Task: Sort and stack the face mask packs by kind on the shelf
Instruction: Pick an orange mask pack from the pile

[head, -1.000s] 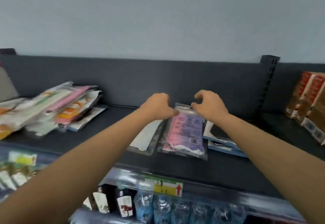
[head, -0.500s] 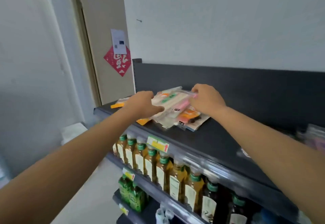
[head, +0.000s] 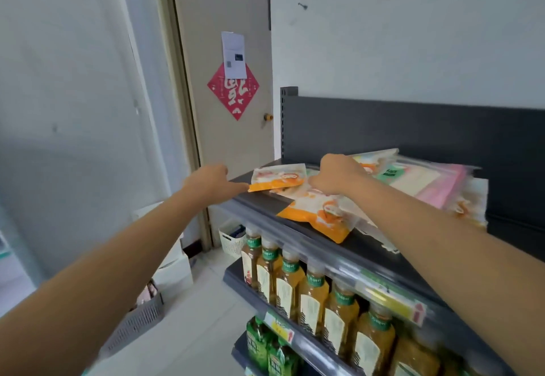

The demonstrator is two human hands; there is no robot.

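Hands meet at the open left end of the top shelf (head: 262, 201), where an orange pack (head: 277, 180) hangs between them, apparently just clear of the dark board. The left hand (head: 213, 184) reaches in from the aisle side and pinches that pack by its near left corner, fingers stretched thin toward the edge. The right hand (head: 339, 177) comes over the other end with knuckles up and fingers curled under; motion blur and the back of the hand hide the fingertips, so I cannot tell whether it grips the pack or only steadies it. Holding both ends would keep the limp sachet flat. A second orange pack (head: 320, 218) of matching print lies just below and to the right, its corner overhanging the shelf's front lip, so the held one likely belongs on top of it. Behind the right wrist sits a mixed pile (head: 418, 179) of green and pink packs, unsorted by the look of it. Bottles (head: 312, 293) fill the row beneath.
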